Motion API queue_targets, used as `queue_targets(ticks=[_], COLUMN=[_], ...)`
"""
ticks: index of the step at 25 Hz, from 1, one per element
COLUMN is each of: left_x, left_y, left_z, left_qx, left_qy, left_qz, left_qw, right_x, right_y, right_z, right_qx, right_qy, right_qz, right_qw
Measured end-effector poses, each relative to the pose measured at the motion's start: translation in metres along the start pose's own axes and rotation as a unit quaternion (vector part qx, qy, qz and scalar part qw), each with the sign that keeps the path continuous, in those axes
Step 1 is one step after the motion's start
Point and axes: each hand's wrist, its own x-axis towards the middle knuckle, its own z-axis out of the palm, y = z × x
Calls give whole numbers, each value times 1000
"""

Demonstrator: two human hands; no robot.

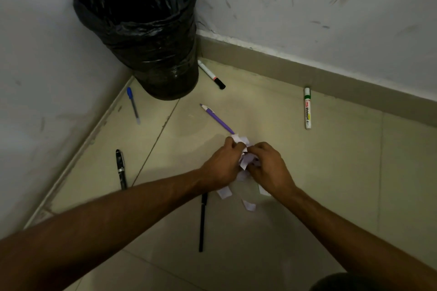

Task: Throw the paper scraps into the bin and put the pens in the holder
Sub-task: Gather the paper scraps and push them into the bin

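Observation:
My left hand (221, 165) and my right hand (268, 165) are pressed together low over the floor, both closed on a bunch of white paper scraps (243, 152). A few loose scraps (224, 192) lie under and just behind the hands. The bin (142, 28), lined with a black bag, stands in the corner. Pens lie scattered on the tiles: a purple pen (216, 118), a blue pen (133, 104), a black-capped marker (211, 74), a green-capped whiteboard marker (307, 108), a dark glossy pen (121, 169) and a black pen (202, 221). No holder is in view.
Two white scuffed walls meet behind the bin, with a beige skirting (307, 71) along the floor. Beige floor tiles (331, 172) stretch to the right and toward me. A dark rounded shape (340, 282) sits at the bottom right edge.

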Motion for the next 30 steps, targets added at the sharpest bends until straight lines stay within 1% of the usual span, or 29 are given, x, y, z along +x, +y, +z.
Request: queue_targets(ticks=[2, 5, 8, 11, 14, 17, 18, 20, 22, 24, 28, 30], left_x=[0, -3, -17, -30, -34, -30, -24, -8, 8, 20, 29, 23], left_y=[-3, -7, -3, 0, 1, 3, 2, -2, -9, -21, -47, -51], left_z=[-10, -38, -75, -116, -166, -228, -249, -291, -326, -347, -351, -347], left_qx=[-28, -74, -98, -92, -69, -37, -32, -41, -56, -67, -23, -11], left_qy=[27, 115, 191, 254, 331, 416, 443, 483, 499, 488, 423, 388], left_qz=[-6, 9, 11, -13, 4, 46, 50, 32, 0, -44, -104, -115], left_qw=[999, 991, 977, 963, 941, 908, 894, 874, 864, 869, 900, 914], right_x=[8, 19, 32, 53, 79, 115, 131, 169, 207, 238, 261, 257], right_y=[-9, -29, -61, -104, -152, -204, -222, -255, -284, -300, -301, -299], right_z=[-7, -23, -40, -53, -73, -96, -103, -113, -118, -114, -96, -89], right_qx=[69, 154, 183, 201, 219, 274, 285, 279, 264, 245, 163, 136], right_qy=[52, 105, 122, 115, 113, 126, 136, 161, 178, 175, 125, 90], right_qz=[-13, -33, -36, -58, -81, -131, -144, -164, -173, -171, -155, -159], right_qw=[996, 982, 975, 971, 966, 944, 938, 932, 932, 938, 966, 974])
